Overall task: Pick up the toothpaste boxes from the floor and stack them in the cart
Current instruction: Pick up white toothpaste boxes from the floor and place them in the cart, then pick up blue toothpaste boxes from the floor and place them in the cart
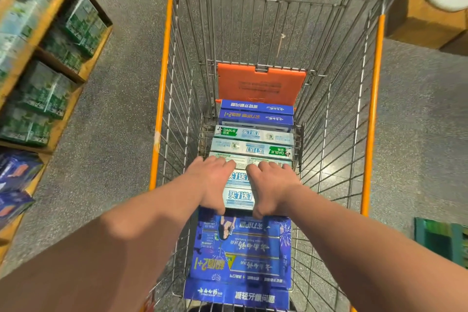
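A wire cart (167,99) with orange rails fills the middle of the view. Toothpaste boxes lie stacked along its floor: blue boxes (255,113) at the far end, white-green Darlie boxes (253,143) behind my hands, and a large blue box (240,253) nearest me. My left hand (214,181) and my right hand (272,186) both grip a pale Darlie box stack (239,191) from its two sides, fingers curled over the far edge and thumbs at the near edge.
An orange child-seat flap (260,83) stands at the cart's far end. Wooden shelves (58,40) with green and blue boxes line the left. A cardboard carton (425,20) sits at the far right, a green crate (440,238) at the near right.
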`<action>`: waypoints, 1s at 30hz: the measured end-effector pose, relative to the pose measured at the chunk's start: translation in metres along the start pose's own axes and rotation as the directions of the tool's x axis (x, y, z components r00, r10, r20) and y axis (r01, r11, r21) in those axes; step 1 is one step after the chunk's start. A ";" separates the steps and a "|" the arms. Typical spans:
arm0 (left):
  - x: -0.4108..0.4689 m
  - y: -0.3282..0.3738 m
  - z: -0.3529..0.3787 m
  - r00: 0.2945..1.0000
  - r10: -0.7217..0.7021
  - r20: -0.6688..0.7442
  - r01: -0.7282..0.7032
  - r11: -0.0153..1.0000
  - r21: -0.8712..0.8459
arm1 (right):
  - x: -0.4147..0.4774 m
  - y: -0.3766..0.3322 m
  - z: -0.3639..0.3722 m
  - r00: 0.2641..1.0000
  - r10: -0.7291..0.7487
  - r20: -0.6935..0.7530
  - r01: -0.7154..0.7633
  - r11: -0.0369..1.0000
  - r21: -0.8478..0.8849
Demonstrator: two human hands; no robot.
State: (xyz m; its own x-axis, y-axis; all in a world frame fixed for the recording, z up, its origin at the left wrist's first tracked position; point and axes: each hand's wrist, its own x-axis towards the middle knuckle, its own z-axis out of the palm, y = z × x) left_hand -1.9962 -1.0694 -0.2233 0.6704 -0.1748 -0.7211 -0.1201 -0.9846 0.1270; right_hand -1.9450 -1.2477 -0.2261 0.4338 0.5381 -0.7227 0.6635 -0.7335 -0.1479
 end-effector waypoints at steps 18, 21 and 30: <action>-0.046 0.015 -0.024 0.993 -0.026 -0.112 0.025 1.000 -0.013 | -0.057 0.000 -0.021 0.985 0.102 -0.141 -0.086 0.990 0.111; -0.075 0.025 -0.047 0.985 -0.007 -0.174 0.011 1.000 0.023 | -0.096 -0.005 -0.038 0.970 0.137 -0.200 -0.112 0.985 0.129; -0.200 0.078 -0.084 0.928 0.162 -0.335 -0.074 0.963 0.259 | -0.265 -0.061 -0.034 0.842 0.361 -0.400 -0.282 0.928 0.244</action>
State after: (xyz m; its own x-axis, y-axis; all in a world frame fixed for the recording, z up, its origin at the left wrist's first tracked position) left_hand -2.0778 -1.1113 -0.0117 0.8483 -0.3220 -0.4203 -0.3552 -0.9348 -0.0009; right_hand -2.0795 -1.3316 -0.0028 0.8487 0.3549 -0.3921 0.3448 -0.9335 -0.0984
